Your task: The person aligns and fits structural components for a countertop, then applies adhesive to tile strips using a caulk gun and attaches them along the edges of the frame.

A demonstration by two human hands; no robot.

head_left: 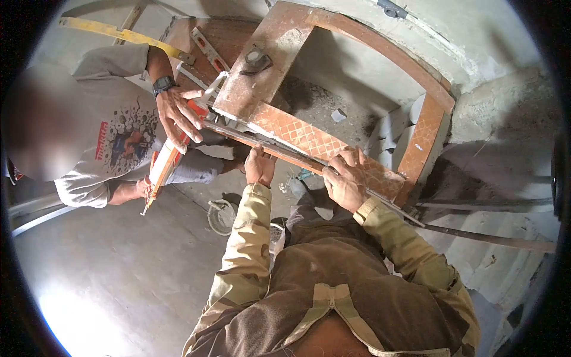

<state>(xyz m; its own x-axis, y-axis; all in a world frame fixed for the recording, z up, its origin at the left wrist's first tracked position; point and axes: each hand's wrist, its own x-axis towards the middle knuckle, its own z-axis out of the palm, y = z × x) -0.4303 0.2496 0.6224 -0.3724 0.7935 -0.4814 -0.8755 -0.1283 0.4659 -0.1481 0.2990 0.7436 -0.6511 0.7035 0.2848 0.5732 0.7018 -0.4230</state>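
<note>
A long thin strip point(291, 156) runs along the front edge of an orange-brown tiled ledge point(309, 132) with a criss-cross pattern. From below, my left hand point(260, 166) has its fingers curled against the strip's front side. Farther right, my right hand point(346, 179) is closed over the strip, knuckles up, partly covering the tile edge. Near the strip's left end, a co-worker's hand point(178, 110) rests on an orange caulking gun point(169, 160) with a white nozzle. Their other hand point(144, 188) grips its lower end.
A tiled frame surrounds a recess with rubble point(309, 101). A tape measure point(256, 58) lies on the brown slab point(267, 35), near a spirit level point(209, 50). A yellow level point(113, 31) is behind the co-worker. A bucket point(222, 217) stands on the floor.
</note>
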